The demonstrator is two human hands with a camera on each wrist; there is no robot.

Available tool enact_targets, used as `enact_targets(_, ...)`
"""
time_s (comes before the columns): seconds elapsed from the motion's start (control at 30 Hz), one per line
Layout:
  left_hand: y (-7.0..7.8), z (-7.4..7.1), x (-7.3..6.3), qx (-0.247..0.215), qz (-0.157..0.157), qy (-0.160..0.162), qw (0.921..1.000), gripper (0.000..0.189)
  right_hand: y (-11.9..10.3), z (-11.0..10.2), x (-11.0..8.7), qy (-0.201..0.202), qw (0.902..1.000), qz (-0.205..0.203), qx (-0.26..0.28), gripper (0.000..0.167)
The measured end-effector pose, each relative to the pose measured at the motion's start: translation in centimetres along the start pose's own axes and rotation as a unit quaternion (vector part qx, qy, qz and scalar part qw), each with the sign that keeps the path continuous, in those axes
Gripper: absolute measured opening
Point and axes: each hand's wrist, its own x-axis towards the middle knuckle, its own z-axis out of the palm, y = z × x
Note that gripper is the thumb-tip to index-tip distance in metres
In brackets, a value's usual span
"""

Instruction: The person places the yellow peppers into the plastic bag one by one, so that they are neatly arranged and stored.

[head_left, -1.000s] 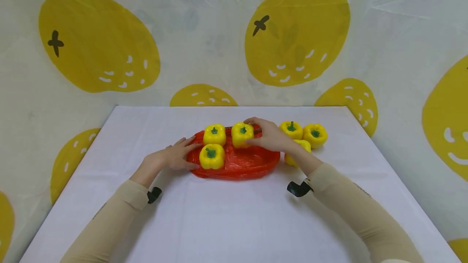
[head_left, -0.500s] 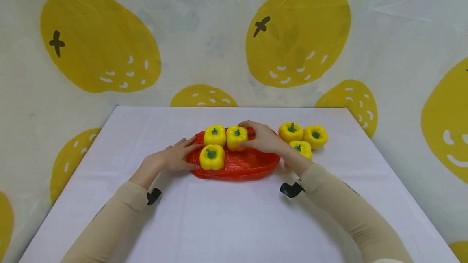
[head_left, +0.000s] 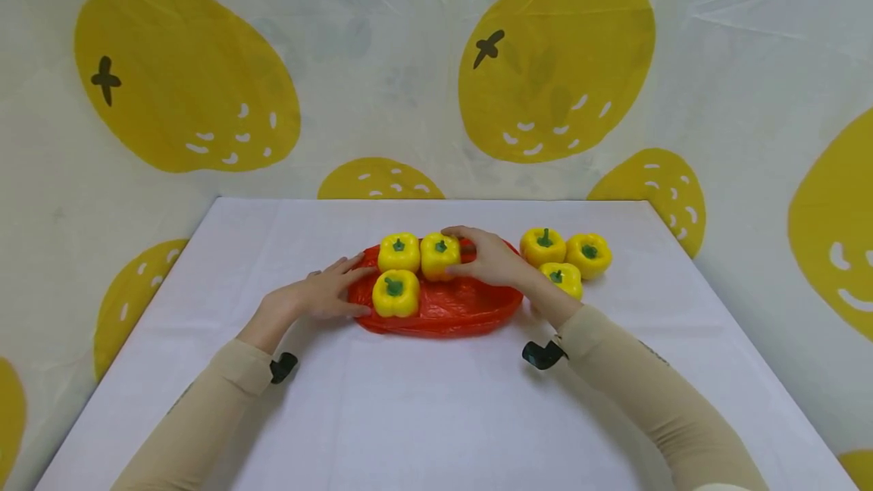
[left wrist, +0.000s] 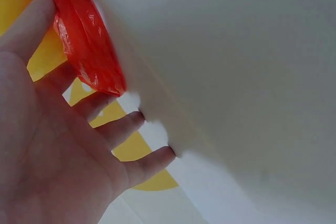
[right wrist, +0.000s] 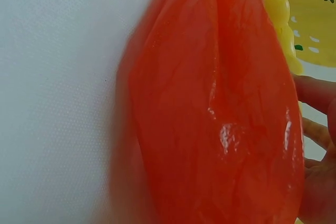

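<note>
A shallow oval of shiny, wrinkled red plastic film [head_left: 470, 305] lies mid-table, with three yellow bell peppers on it. Two peppers stand side by side at its back; a third bell pepper [head_left: 395, 294] is in front of the left one [head_left: 398, 252]. My right hand [head_left: 492, 258] holds the back right bell pepper [head_left: 439, 256], thumb in front and fingers behind. My left hand [head_left: 329, 294] rests with spread fingers at the oval's left edge. In the left wrist view, its thumb and fingertips lie along the red film [left wrist: 86, 40]. Red film fills most of the right wrist view.
Three more yellow bell peppers, including one at the far right [head_left: 588, 256], stand on the white table [head_left: 409, 415] beyond my right wrist. Behind the table hangs a pale cloth [head_left: 382, 59] printed with large yellow fruit.
My right hand has shifted left with its bell pepper, closing the gap to the pepper beside it. During the last half second, little has moved. My left hand stays at the red edge.
</note>
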Motion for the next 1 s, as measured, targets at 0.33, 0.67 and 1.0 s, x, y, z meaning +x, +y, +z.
enact_targets(0.33, -0.8, -0.2, -0.4, -0.039, -0.007, 0.018, 0.9991, 0.088, 0.5, -0.7, 0.0, -0.004, 0.9998, 0.007, 0.017, 0.073)
enact_targets(0.67, -1.0, -0.4, -0.4, -0.025, 0.006, 0.026, 0.9993, 0.085, 0.2, -3.3, -1.2, 0.001, 0.9996, -0.007, 0.027, 0.063)
enact_targets(1.0, -0.9, -0.1, -0.4, -0.025, -0.004, 0.012, 0.9996, 0.086, 1.5, -5.3, -2.8, 0.005, 0.9990, 0.004, 0.043, 0.053)
